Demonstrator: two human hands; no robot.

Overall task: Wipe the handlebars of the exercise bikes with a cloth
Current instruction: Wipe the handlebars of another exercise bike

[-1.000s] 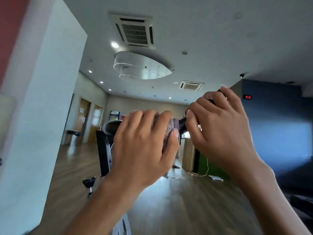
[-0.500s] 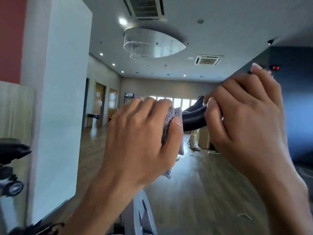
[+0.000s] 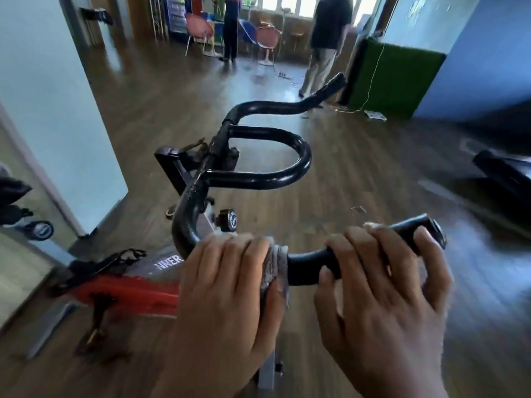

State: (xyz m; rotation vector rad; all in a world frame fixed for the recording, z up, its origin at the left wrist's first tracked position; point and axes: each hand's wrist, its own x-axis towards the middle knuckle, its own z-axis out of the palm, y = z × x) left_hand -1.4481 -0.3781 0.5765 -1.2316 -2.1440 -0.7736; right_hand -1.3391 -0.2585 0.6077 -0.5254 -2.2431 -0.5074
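Lower centre of frame: left hand (image 3: 227, 285) is curled round the grey cloth (image 3: 277, 268) and clamps it onto the near bar of the black handlebars (image 3: 258, 178). Only a crumpled edge of cloth shows past the fingers. Lower right: right hand (image 3: 382, 285) is wrapped round the same bar's end grip, just beside the cloth, thumb underneath. The inner loop at centre and the far horn at upper centre have no cloth on them. Red bike frame (image 3: 126, 291) is at lower left. Likely risks: the cloth is bunched, so a slack grip could let it slip from the palm or skate over the bar without wiping. The right hand covers the end grip, so that stretch gets missed unless the hand shifts. A trailing edge could snag the knob (image 3: 228, 221) under the bar. Containers: none in view.
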